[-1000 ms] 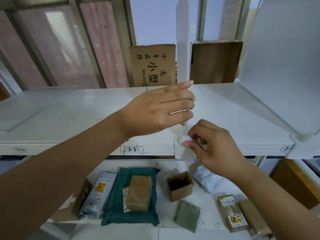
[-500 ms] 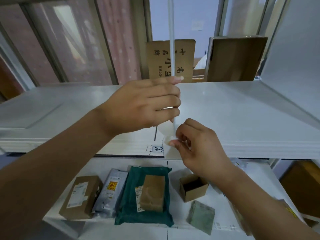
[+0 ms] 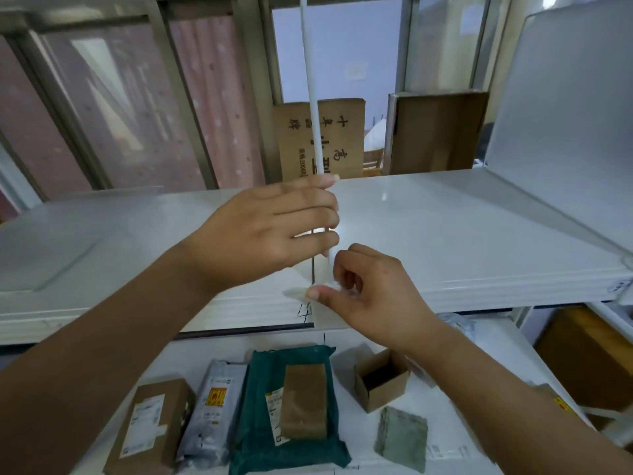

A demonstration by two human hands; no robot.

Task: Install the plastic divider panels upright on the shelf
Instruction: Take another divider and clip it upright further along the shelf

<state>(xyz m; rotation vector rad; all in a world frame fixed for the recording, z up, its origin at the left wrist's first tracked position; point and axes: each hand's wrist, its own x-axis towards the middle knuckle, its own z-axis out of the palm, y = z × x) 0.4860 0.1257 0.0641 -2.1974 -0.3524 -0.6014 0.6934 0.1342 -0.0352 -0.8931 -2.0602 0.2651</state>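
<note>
Divider panel (image 3: pixel 312 97) upright, thin, white, edge-on

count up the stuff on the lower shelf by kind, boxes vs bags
cardboard boxes: 3 (sealed box, tan box lying on the green bag, open box)
mailer bags: 3 (grey bag, green bag, small grey-green bag)
total: 6 clearly visible; things partly hidden behind the right arm left out
</note>
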